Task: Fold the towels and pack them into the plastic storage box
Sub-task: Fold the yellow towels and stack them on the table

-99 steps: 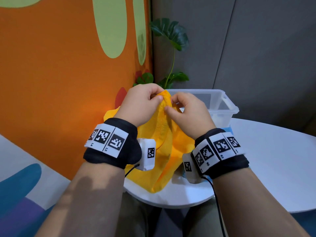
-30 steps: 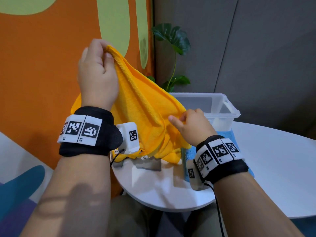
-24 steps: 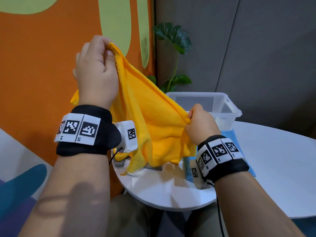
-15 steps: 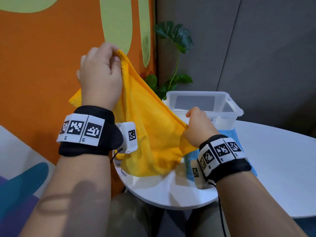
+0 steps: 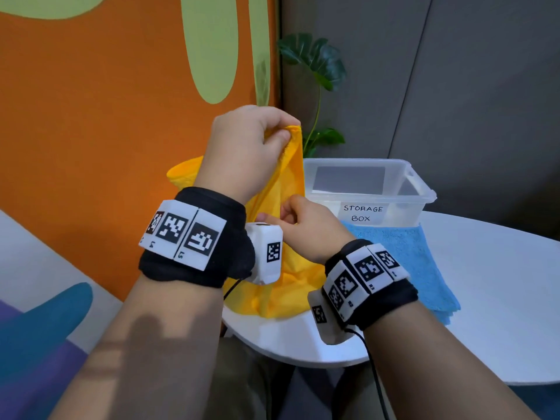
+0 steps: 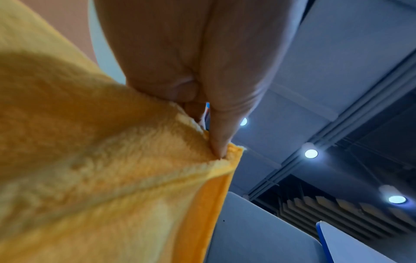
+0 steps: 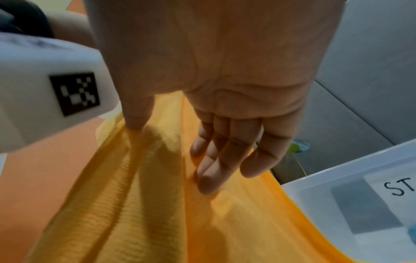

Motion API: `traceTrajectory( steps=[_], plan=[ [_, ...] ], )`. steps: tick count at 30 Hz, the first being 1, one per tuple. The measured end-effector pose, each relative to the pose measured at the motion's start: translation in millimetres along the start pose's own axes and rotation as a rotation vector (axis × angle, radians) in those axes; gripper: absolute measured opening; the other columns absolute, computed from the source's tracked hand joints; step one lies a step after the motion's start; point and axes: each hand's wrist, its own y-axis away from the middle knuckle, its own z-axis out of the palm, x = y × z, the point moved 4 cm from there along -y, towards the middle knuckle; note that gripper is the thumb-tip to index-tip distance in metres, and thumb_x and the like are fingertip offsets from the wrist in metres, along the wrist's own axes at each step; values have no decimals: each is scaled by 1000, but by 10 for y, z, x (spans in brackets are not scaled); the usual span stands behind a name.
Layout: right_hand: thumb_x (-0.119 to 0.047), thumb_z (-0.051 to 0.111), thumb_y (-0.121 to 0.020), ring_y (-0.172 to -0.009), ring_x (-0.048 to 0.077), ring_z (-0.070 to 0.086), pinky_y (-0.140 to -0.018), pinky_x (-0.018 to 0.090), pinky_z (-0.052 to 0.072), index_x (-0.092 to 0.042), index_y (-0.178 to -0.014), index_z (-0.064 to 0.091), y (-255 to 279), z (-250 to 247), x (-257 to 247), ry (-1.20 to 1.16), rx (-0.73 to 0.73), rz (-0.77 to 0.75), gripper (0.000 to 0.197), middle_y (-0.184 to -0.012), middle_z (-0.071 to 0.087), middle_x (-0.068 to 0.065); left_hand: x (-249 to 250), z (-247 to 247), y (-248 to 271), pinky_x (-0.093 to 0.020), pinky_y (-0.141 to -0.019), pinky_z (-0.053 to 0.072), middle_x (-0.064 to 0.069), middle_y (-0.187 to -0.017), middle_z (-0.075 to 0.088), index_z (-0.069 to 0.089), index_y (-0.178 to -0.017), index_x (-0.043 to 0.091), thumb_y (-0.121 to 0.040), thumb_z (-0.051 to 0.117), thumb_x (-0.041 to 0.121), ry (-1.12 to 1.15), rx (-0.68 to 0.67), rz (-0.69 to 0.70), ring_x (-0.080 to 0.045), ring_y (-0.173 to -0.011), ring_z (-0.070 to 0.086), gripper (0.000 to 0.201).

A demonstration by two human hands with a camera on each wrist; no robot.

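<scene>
left hand point(image 5: 248, 147) is pinching the top corner of the yellow towel point(image 5: 285, 268) up high, thumb and fingers point(image 6: 220, 135) closed tight on the hem, so the towel is hanging with its long axis running straight down from that corner to the tabletop point(image 5: 500, 298), where its lower end is bunching at the near edge. right hand point(image 5: 309, 231) is sitting lower and nearer the body, just right of the hanging cloth, about halfway down it. in the right wrist view its thumb is pressing into a fold while the four fingers point(image 7: 213, 160) are lying nearly straight against the cloth, so it looks like a loose hold, not a firm pinch; can't tell if any edge is really caught.

free edge is lying just left of and below the right hand, so that hand is the nearer one to slide down and find the next corner. storage box point(image 5: 418, 192) is standing on the tabletop just behind the towel, open, looking empty. blue towel point(image 5: 409, 262) is lying flat in front of the box, to the right of the right wrist.
</scene>
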Motion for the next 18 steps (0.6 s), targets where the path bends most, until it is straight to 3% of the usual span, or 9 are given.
traceTrajectory(
  steps=[2,4,7,10,11,13,15,16,18],
  plan=[
    [-60,58,-81,-70,14,51,-63,32,44,-24,-78,45,2,-12,-40,19,21,-46,39,-75,56,-3,42,-6,10,-8,-84,32,15,-110,66,71,-110,31,-94,57,23,19,-37,11,-1,-105,54,22],
    [-42,61,-86,-65,15,47,-56,29,36,-26,-70,37,-14,-25,-54,97,60,-95,32,-70,51,-4,65,-24,13,0,-78,30,20,-103,63,71,-109,32,-94,57,23,41,-56,18,5,-100,51,22],
    [-18,54,-86,-61,13,40,-49,24,26,-26,-68,32,-43,-73,6,157,128,-99,29,-68,44,-4,57,-92,-4,2,-81,31,20,-104,66,72,-108,31,-94,57,23,77,-35,15,3,-103,55,22],
    [-10,49,-87,-71,16,47,-54,23,33,-17,-86,47,-57,-153,73,-9,203,-73,7,-83,54,3,-13,-174,-25,1,-81,34,19,-103,66,72,-106,32,-94,57,23,94,-1,-24,1,-102,56,20],
    [-8,47,-88,-76,18,49,-58,26,38,-15,-90,49,-60,-183,88,-71,235,-60,8,-87,55,5,-41,-201,-30,-4,-84,38,18,-103,66,71,-106,32,-94,57,23,103,11,-39,0,-103,56,20],
    [-7,42,-92,-77,17,49,-68,33,42,-14,-89,50,-50,-246,94,-183,287,-45,11,-84,54,3,-99,-251,-40,-16,-90,42,16,-103,67,71,-105,30,-94,57,22,121,45,-59,-4,-104,57,19],
    [-11,40,-94,-73,13,47,-69,35,40,-16,-83,49,-23,-296,89,-291,299,-61,15,-77,49,-2,-169,-286,-54,-13,-84,42,15,-99,66,71,-103,27,-95,55,20,123,85,-74,-4,-99,57,19],
    [-17,41,-96,-73,12,47,-68,34,39,-17,-83,49,-12,-303,87,-330,283,-77,15,-76,49,-4,-203,-295,-60,-9,-79,40,15,-96,64,70,-102,26,-95,54,18,112,105,-85,-3,-96,56,20],
    [-46,47,-94,-77,8,49,-68,30,38,-20,-90,51,20,-285,60,-279,237,-109,27,-82,50,-8,-259,-291,-62,-14,-75,38,14,-95,63,69,-102,24,-96,51,17,87,138,-100,-4,-94,55,20]
  ],
)
